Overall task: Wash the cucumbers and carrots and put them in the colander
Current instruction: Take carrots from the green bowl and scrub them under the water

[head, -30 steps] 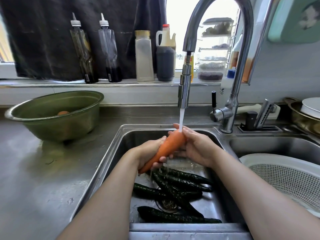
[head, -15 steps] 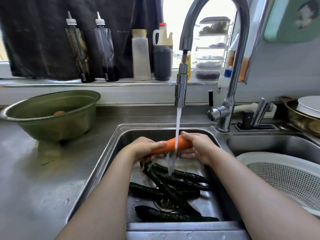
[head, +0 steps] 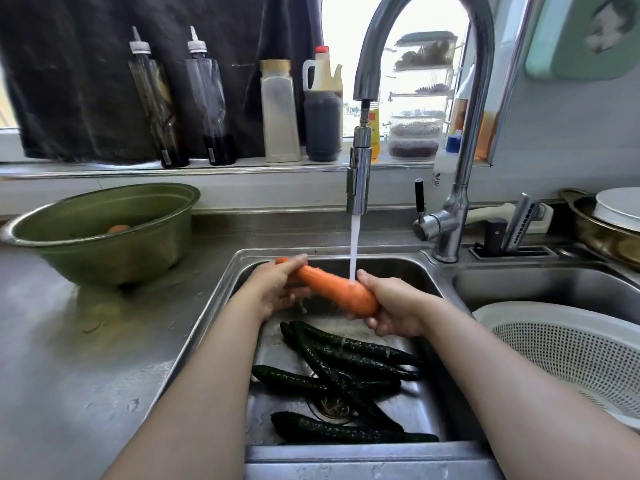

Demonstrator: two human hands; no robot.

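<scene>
An orange carrot lies across the left sink basin under running water from the faucet. My left hand grips its thin end at the left. My right hand holds its thick end at the right. Several dark green cucumbers lie on the bottom of the sink below my hands. A white colander sits in the right basin, with nothing visible inside it. A green bowl on the counter at the left holds another carrot, mostly hidden by the rim.
Bottles and jars line the window ledge behind the sink. The faucet handle and a knife holder stand at the back right. A metal pot with a white plate sits at the far right. The steel counter stretches left.
The carrot has turned: its thin tip, earlier low at the left, now points up-left, and the thick end has dropped into my right hand. Water now strikes the thick end.
</scene>
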